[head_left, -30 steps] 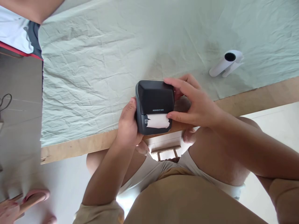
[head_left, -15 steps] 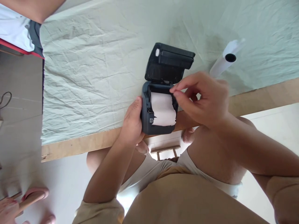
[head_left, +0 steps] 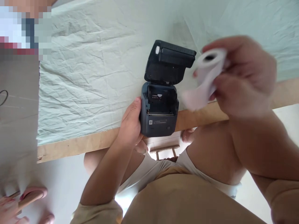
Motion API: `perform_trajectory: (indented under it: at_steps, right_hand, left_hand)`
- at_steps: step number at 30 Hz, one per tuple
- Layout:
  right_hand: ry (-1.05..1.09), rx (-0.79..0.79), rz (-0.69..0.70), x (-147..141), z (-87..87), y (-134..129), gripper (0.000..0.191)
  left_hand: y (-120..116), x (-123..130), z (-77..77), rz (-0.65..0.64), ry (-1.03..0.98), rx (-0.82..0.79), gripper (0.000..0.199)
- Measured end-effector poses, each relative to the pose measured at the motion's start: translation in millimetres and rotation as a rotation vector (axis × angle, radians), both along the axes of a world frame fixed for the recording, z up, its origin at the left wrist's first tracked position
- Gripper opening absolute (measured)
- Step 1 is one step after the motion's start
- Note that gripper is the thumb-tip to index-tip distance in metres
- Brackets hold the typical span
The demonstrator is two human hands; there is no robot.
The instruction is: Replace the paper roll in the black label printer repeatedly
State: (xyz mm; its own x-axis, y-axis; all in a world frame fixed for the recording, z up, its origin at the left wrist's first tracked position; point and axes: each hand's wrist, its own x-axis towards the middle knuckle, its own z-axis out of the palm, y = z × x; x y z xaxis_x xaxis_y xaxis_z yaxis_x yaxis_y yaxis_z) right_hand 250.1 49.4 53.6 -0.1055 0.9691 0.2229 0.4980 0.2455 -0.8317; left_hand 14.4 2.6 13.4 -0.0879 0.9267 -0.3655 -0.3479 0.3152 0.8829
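A dark blue-grey portable printer (head_left: 160, 124) rests at the table's front edge with its lid (head_left: 170, 62) raised. Its paper bay is bare apart from a small white scrap or label at the back. My left hand (head_left: 130, 123) grips the printer's left side, thumb along the casing and the other fingers hidden behind it. Up and to the right of the printer, my right hand (head_left: 247, 71) is closed around a white paper roll (head_left: 216, 63). The roll's dark core faces me, and a loose strip of paper hangs toward the printer. Motion blurs this hand and the roll.
A wrinkled pale green cloth (head_left: 93, 77) covers the table, whose wooden edge (head_left: 77, 144) runs in front of my knees. At the left edge are another person's pixelated arm at the top and a pink slipper (head_left: 37, 193) on the floor below.
The paper has left the printer bay. My right hand has moved up and right from the printer and now holds a roll. The roll standing on the cloth no longer shows.
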Motion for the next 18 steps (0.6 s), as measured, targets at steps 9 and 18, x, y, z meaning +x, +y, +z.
perform_trajectory:
  at_steps: [9,18]
  right_hand:
    - [-0.086,-0.024,-0.08,27,-40.5,24,0.037]
    - [-0.264,-0.004,0.032,29,-46.0,28,0.037]
  left_hand:
    - [2,-4,-4.8,-0.063,-0.051,-0.029,0.047]
    - [0,-7,-5.1,-0.045,-0.009,-0.037,0.043]
